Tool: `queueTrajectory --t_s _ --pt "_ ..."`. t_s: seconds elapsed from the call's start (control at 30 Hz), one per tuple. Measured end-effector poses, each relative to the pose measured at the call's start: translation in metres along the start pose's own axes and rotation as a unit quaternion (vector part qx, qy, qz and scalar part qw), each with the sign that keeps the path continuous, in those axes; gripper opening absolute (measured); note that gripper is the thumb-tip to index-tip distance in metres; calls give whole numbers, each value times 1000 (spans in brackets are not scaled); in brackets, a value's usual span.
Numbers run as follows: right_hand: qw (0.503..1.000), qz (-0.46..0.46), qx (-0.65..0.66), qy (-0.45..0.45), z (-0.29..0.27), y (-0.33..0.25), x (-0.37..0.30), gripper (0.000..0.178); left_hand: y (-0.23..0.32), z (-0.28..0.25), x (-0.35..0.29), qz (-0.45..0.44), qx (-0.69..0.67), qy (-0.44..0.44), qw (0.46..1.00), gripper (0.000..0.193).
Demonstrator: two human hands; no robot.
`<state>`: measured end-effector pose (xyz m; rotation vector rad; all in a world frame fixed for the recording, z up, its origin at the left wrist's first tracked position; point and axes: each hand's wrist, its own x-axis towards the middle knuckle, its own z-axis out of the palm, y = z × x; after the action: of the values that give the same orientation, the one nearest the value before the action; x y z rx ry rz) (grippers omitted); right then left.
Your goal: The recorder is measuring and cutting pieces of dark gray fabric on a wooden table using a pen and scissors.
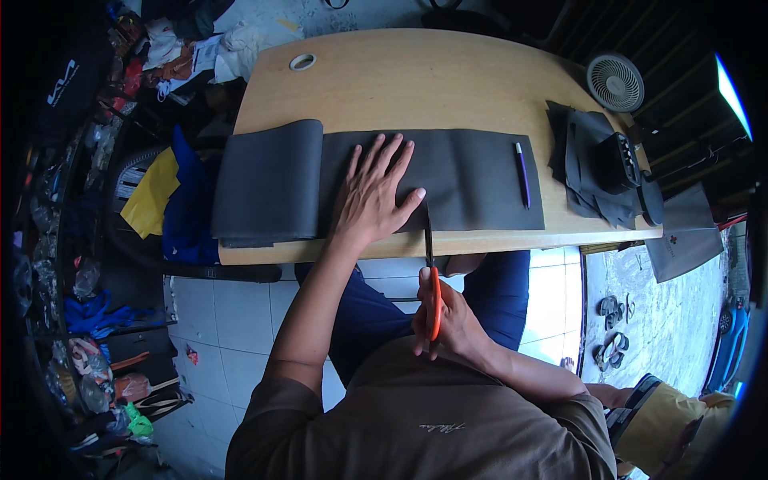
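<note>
A long strip of dark grey sheet material [472,180] lies along the near side of the wooden table, its left end folded over in a thick stack [268,184]. Flat on the strip, fingers spread, my left hand [378,188] presses it down. My right hand [448,316] is closed round the orange handles of a pair of scissors [434,304] just off the table's front edge. Their dark blades point away from me and meet the strip's near edge, right of my left thumb. On the strip's right end rests a purple pen [524,176] with a white tip.
On the wooden table [416,72] are a tape roll [302,62] at far left, dark cut pieces [580,164] and a black holder [618,164] at right. A round fan [615,82] stands at far right. Cluttered shelves line the left; another person [664,424] is at lower right.
</note>
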<state>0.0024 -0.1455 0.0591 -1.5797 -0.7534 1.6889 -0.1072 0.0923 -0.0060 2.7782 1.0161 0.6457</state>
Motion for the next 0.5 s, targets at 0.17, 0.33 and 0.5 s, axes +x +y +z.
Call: queueTrajectory --t_s 0.17,0.33,0.5 --pt "1000 -4 10 -2 0 -3 2 82 0 -1 0 -1 -2 0 1000 85" --pt "1000 6 16 -1 -1 -3 5 86 0 0 0 2 -4 5 1000 85" --pt "1000 2 8 1 1 -7 5 86 0 -1 -1 1 -4 2 1000 85"
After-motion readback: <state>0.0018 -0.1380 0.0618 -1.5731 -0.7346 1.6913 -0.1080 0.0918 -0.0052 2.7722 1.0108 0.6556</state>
